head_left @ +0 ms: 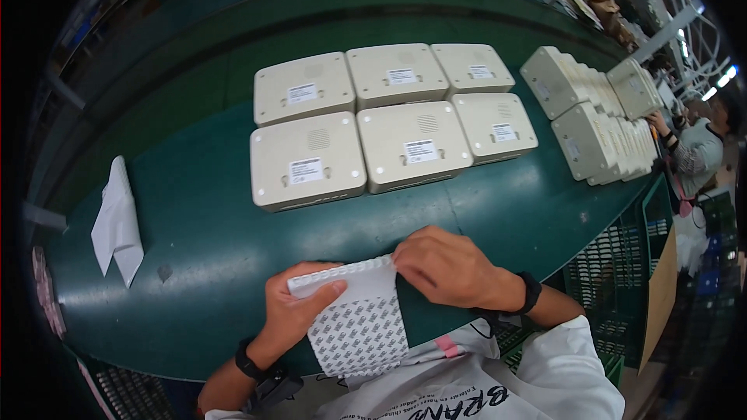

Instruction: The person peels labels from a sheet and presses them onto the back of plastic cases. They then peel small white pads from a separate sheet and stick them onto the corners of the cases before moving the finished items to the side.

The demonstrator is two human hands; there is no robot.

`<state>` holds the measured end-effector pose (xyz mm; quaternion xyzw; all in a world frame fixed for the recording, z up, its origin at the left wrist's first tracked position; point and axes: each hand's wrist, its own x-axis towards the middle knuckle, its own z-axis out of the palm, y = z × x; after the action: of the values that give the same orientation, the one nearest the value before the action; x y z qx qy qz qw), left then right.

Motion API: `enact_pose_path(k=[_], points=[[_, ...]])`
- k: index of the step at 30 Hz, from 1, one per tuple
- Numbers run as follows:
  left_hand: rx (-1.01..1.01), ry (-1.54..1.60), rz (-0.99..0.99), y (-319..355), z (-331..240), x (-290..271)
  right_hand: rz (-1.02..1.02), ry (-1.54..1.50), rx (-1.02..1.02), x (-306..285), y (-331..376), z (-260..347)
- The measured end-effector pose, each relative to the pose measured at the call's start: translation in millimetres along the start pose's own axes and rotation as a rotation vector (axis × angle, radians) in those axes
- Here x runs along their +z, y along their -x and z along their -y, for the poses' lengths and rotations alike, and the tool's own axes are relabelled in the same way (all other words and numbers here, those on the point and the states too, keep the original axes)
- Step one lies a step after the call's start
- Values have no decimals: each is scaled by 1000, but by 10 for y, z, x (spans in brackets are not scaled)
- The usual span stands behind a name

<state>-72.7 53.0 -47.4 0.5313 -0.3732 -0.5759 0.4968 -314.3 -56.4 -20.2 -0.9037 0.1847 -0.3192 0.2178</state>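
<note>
My left hand is closed on the left edge of a white sheet of small stick-on pads, its thumb lying across the face. The sheet's folded upper edge is bumpy, and its lower part carries a repeated grey print. At the upper right corner my right hand pinches the sheet, with the fingertips partly hidden. Beyond my hands, several cream plastic device housings lie label side up in two rows. The front left housing and front middle housing are closest, with pale round dots near their corners.
More cream housings stand on edge in rows at the right of the green table. Crumpled white paper lies at the left. Green crates sit below the right edge. Another person handles a housing at far right.
</note>
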Motion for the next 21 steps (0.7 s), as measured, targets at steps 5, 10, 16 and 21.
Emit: enact_pose_path(k=[5,10,16,21], points=[[-27,-19,-71,38,-18,-15,-88,34,14,-354,62,-88],[-17,-13,-67,16,-5,-2,-611,-148,680,-1286,374,-1083],[-19,-21,-67,11,-18,-1,-429,-98,790,-1552,538,-1483],[-22,-40,-80,17,-5,-5,-349,-31,772,-1495,517,-1511]])
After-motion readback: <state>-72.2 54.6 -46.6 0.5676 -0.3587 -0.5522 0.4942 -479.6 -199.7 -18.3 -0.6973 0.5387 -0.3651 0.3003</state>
